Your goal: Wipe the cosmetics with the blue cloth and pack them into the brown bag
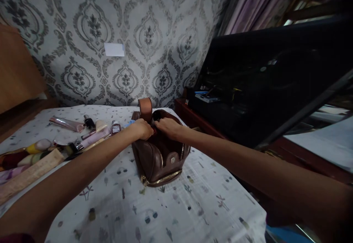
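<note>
A brown leather bag (149, 165) with gold zips stands open on the cloth-covered surface. My left hand (143, 129) reaches into its mouth from the left, fingers curled and closed. A bit of red shows at those fingertips, too small to name. My right hand (168, 127) is also closed, inside the opening at the right, with its fingertips hidden. Just beyond it a round black object (157, 115) shows in the bag. The brown strap (145, 106) arches up behind my hands. On the front flap is a round metal snap (173, 160).
Several cosmetic tubes and bottles lie to the left, among them a pink tube (67, 124) and a long beige box (35, 173). A white printed cloth (162, 213) covers the surface. At the right leans a large black panel (256, 77). Patterned wallpaper (124, 22) is behind.
</note>
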Motion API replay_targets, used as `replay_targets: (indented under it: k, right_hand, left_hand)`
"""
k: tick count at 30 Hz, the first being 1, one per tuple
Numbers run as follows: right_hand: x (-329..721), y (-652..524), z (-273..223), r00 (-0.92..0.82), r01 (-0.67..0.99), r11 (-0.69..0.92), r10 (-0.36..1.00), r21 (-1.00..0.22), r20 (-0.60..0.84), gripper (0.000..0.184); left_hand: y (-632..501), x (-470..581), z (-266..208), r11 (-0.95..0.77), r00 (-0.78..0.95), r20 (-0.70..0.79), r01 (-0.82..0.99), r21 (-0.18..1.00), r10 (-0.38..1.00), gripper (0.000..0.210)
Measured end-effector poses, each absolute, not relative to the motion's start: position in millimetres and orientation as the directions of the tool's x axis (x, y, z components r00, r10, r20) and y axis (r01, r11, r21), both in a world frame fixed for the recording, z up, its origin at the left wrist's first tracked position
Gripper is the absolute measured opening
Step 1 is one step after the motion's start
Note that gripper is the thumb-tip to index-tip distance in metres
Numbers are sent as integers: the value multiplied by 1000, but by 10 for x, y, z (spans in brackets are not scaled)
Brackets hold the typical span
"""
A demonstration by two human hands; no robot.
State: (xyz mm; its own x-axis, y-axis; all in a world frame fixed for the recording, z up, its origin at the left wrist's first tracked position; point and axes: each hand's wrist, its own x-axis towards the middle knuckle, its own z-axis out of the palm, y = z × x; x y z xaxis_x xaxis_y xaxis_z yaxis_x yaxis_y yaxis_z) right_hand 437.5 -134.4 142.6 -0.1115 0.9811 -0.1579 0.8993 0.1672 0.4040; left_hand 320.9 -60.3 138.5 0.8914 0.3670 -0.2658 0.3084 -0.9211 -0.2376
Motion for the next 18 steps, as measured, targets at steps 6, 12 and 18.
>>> replay_targets:
  k: [6,12,18]
  right_hand:
    - [4342,-1346,1491,-101,898,163,981,409,-168,31]
    - [4293,-1421,1619,-98,903,161,980,398,-174,25]
    - [4323,-1553,1823,-96,922,129,989,364,-108,28]
  left_hand:
    - [-640,3216,1451,-916,885,-271,315,-247,378,29]
    - [-651,3242,1491,-908,891,-218,349,-234,398,24]
    - [-634,3160,1619,-901,911,43,413,-135,411,26]
